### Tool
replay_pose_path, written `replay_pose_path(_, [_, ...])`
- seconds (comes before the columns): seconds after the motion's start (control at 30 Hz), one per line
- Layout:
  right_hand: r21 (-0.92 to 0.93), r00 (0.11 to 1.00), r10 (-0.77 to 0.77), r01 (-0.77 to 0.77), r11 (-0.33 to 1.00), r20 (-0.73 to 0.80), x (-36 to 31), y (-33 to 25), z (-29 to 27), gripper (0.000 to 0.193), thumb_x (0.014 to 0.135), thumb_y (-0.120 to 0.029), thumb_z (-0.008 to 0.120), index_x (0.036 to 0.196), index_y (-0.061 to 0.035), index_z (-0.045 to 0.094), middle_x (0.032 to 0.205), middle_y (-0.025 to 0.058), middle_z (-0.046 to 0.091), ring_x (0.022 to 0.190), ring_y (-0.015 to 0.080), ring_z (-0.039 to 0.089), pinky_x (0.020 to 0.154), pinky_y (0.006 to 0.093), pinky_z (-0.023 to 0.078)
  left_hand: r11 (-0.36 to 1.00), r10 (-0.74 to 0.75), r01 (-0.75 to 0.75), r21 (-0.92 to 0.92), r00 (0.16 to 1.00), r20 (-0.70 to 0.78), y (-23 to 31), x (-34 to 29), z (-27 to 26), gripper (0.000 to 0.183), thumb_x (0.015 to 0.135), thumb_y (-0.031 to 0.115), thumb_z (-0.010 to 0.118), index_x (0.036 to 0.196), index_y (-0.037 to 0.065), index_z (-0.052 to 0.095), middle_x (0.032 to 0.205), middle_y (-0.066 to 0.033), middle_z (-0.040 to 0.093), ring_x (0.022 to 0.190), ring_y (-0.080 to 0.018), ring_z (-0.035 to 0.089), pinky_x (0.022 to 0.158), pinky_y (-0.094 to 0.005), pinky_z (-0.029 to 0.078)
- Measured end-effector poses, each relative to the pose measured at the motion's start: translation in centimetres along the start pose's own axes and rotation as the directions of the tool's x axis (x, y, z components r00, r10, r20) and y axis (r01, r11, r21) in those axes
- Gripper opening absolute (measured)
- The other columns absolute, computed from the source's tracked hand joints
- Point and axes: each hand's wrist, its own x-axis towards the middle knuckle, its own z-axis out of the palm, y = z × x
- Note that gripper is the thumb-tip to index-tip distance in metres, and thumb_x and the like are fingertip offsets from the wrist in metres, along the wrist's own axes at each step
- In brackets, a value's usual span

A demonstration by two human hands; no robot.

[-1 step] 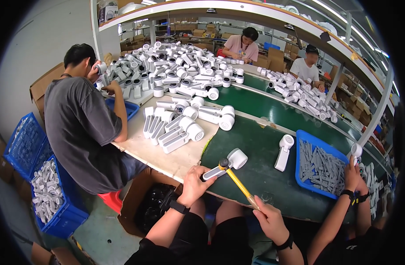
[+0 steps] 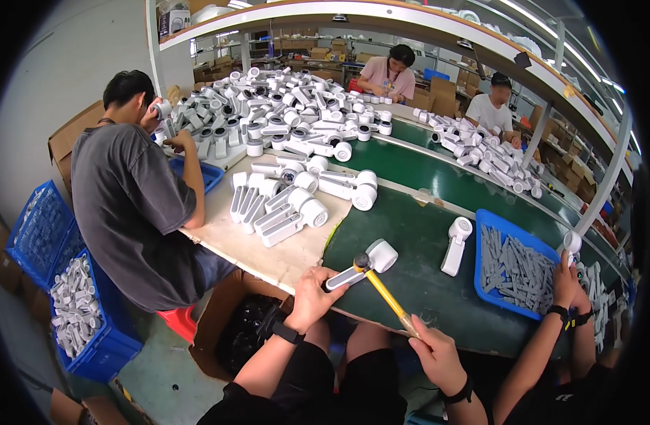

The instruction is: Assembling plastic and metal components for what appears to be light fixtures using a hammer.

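Observation:
My left hand (image 2: 314, 295) is wrapped round the handle end of a white handheld device (image 2: 381, 255) with a round head and a grey strip along its handle. The device lies at the near edge of the green worktop (image 2: 424, 283). In my right hand (image 2: 438, 354) is a hammer (image 2: 387, 296) with a yellow shaft and dark head. The hammer head overlaps the device's handle near its round head; whether they touch I cannot tell. To the right, another white device (image 2: 457, 245) of the same kind lies alone.
A blue tray (image 2: 479, 273) of grey strips stands at right, beside a co-worker's hands (image 2: 569, 287). Similar devices (image 2: 286, 205) lie on the tan board, with a large heap behind. A person (image 2: 137, 191) sits at left near a blue crate (image 2: 116, 340). An overhead shelf (image 2: 381, 13) spans above.
The hammer and my right hand have shifted very slightly to the right. My left hand and the device stay where they were.

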Motion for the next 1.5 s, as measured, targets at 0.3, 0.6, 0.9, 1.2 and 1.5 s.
replay_pose_path(0.3, [0.090,0.999,-0.012,0.015,0.996,-0.033,0.7,0.0,0.6,0.046,0.092,-0.001,0.062,0.137,0.0016,0.053,0.084,0.0133,0.061,0.072,0.0183,0.058,0.071,0.0285,0.048,1.000,0.002,-0.002,0.017,1.000,-0.022,-0.4,0.1,0.4,0.030,0.074,0.019,0.083,0.093,0.000,0.071,0.083,-0.0148,0.066,0.080,-0.0305,0.062,0.075,-0.0380,0.049])
replay_pose_path(0.6, [0.082,0.990,-0.140,0.139,0.987,0.010,0.0,-0.9,2.4,0.047,0.091,-0.004,0.064,0.137,0.0007,0.054,0.090,0.0151,0.064,0.077,0.0233,0.062,0.074,0.0306,0.050,0.998,-0.041,0.043,0.048,0.999,-0.030,-0.4,-0.3,0.4,0.032,0.072,0.022,0.085,0.086,-0.001,0.067,0.080,-0.0151,0.064,0.080,-0.0319,0.062,0.074,-0.0389,0.050])
replay_pose_path(0.9, [0.063,0.975,-0.088,0.103,0.993,-0.205,0.1,1.1,1.3,0.047,0.092,-0.004,0.063,0.138,-0.0028,0.054,0.081,0.0141,0.059,0.068,0.0266,0.058,0.066,0.0350,0.048,0.999,-0.015,0.015,0.031,1.000,-0.021,0.0,-0.1,0.5,0.031,0.073,0.023,0.084,0.092,0.002,0.073,0.083,-0.0131,0.067,0.081,-0.0301,0.064,0.076,-0.0377,0.051])
replay_pose_path(1.2, [-0.012,0.982,-0.017,0.015,1.000,-0.189,0.3,2.1,1.1,0.046,0.093,-0.006,0.062,0.139,-0.0050,0.054,0.079,0.0152,0.058,0.070,0.0319,0.060,0.065,0.0394,0.048,1.000,-0.016,0.016,0.023,1.000,0.003,0.0,0.0,0.3,0.027,0.074,0.023,0.083,0.091,0.004,0.074,0.084,-0.0130,0.068,0.083,-0.0315,0.064,0.079,-0.0395,0.050])
replay_pose_path(1.5, [0.051,0.990,-0.025,0.032,0.998,-0.141,0.2,1.7,1.4,0.044,0.093,-0.003,0.061,0.136,0.0012,0.054,0.087,0.0161,0.062,0.073,0.0224,0.059,0.072,0.0301,0.048,1.000,-0.025,0.026,0.008,1.000,-0.014,0.0,0.1,0.8,0.027,0.073,0.022,0.084,0.091,0.004,0.074,0.083,-0.0133,0.069,0.082,-0.0315,0.064,0.078,-0.0397,0.050])
